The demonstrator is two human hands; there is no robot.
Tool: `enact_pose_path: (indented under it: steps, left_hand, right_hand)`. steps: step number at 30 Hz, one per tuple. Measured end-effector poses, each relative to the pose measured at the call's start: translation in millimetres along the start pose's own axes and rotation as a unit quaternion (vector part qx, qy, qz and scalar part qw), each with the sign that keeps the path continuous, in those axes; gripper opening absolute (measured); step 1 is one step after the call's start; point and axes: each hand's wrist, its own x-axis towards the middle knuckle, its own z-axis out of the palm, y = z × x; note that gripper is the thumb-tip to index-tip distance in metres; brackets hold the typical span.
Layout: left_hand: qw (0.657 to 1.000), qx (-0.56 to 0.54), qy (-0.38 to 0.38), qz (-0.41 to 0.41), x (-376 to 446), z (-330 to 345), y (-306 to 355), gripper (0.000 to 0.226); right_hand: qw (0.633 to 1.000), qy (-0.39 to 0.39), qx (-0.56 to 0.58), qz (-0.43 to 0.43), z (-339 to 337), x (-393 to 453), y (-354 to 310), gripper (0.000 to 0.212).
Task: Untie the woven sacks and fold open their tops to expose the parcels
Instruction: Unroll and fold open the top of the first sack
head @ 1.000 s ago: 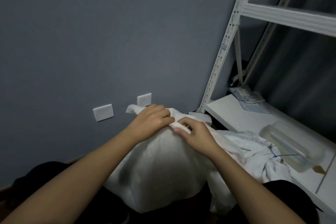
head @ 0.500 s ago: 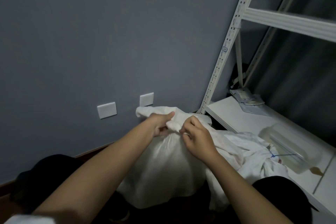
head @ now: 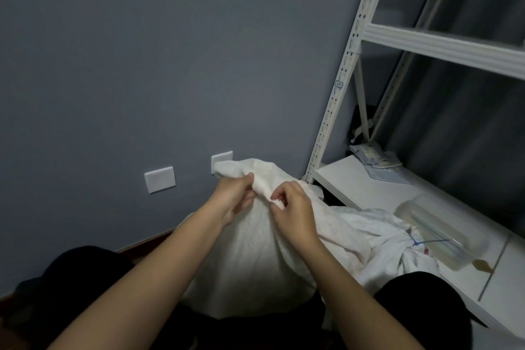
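Left hand [head: 237,198] and right hand [head: 292,207] sat close together, both pinching the bunched neck of the white woven sack [head: 255,253], which stood near the grey wall [head: 142,65], left of the white shelf [head: 369,193].

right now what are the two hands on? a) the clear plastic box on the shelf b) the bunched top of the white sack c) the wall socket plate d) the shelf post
b: the left hand and the right hand both pinch the gathered top of the white sack, while the clear plastic box sits untouched on the shelf.
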Motion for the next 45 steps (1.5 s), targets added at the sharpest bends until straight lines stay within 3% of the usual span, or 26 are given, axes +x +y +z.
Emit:
enact_pose_path:
  steps: [2,4,6,8,10,13,16,18,20,22,25,26,28,30,32,34,35,36,38,40,41,42,44,45]
  left_hand:
    - [0.998,-0.053,0.011,-0.027,-3,-7,1,0.019]
    - [0.997,-0.064,0.043,-0.018,0,-9,2,0.028]
    - [0.997,-0.045,0.057,0.008,-3,-9,2,0.031]
    - [0.998,-0.056,0.013,0.022,-9,-11,2,0.03]
    - [0.996,-0.065,-0.054,0.013,-17,-14,0,0.026]
    - [0.994,0.019,-0.104,-0.021,-20,-25,1,0.02]
    - [0.995,0.036,-0.084,-0.039,-10,-35,11,0.026]
    - [0.997,0.028,-0.047,-0.045,-3,-35,17,0.033]
    - [0.995,0.097,0.015,-0.017,3,-32,18,0.035]
    - [0.987,0.151,0.047,0.034,8,-34,18,0.031]
    - [0.976,0.208,-0.025,0.067,4,-44,22,0.03]
    - [0.967,0.235,-0.059,0.076,-2,-47,23,0.031]
    - [0.949,0.283,-0.1,0.098,-12,-51,25,0.032]
    - [0.933,0.321,-0.126,0.105,-20,-56,27,0.031]
    - [0.927,0.337,-0.128,0.102,-26,-61,31,0.024]
    - [0.933,0.329,-0.091,0.114,-31,-67,36,0.021]
    - [0.927,0.346,-0.071,0.124,-34,-69,37,0.024]
    - [0.912,0.386,-0.05,0.131,-37,-71,38,0.034]
    - [0.834,0.515,-0.025,0.194,-42,-70,34,0.046]
    - [0.772,0.554,-0.026,0.312,-40,-64,29,0.035]
    - [0.782,0.523,-0.025,0.339,-36,-64,30,0.03]
    - [0.824,0.47,-0.031,0.315,-31,-70,35,0.028]
    - [0.914,0.35,-0.076,0.192,-24,-83,46,0.031]
    - [0.921,0.35,-0.087,0.148,-22,-86,48,0.033]
  right_hand:
    - [0.984,-0.039,-0.095,-0.142,6,-9,6,0.019]
    - [0.969,-0.108,-0.122,-0.188,8,-12,7,0.015]
    - [0.977,-0.148,-0.081,-0.129,4,-12,1,0.008]
    - [0.994,-0.098,0.036,-0.022,2,-10,-7,0.017]
    - [0.986,-0.042,0.138,0.079,6,-7,-17,0.026]
    - [0.985,0.022,0.14,0.094,20,-5,-24,0.018]
    - [0.998,0.017,0.039,-0.042,29,-9,-26,0.014]
    - [0.982,-0.066,-0.03,-0.173,33,-9,-20,0.008]
    - [0.966,-0.187,-0.04,-0.173,29,-5,-18,0.015]
    - [0.971,-0.212,0.015,-0.109,15,3,-20,0.022]
    - [0.982,-0.104,-0.031,-0.156,-9,31,-30,0.05]
    - [0.972,-0.118,-0.08,-0.185,-15,44,-36,0.065]
    - [0.928,-0.247,-0.194,-0.201,-18,70,-49,0.085]
    - [0.843,-0.373,-0.327,-0.21,-8,91,-56,0.073]
    - [0.782,-0.418,-0.393,-0.244,0,102,-59,0.042]
    - [0.802,-0.393,-0.386,-0.23,0,106,-66,0.014]
    - [0.825,-0.387,-0.362,-0.198,-3,106,-69,0.02]
    - [0.843,-0.395,-0.327,-0.162,-4,105,-70,0.029]
    - [0.872,-0.415,-0.242,-0.092,-2,104,-72,0.031]
    - [0.88,-0.441,-0.174,-0.036,-2,104,-77,0.023]
    - [0.879,-0.451,-0.15,-0.022,-6,105,-78,0.018]
    - [0.879,-0.459,-0.132,-0.02,-10,107,-78,0.017]
    - [0.88,-0.447,-0.151,-0.063,-16,106,-75,0.02]
    - [0.879,-0.431,-0.182,-0.09,-14,102,-72,0.018]
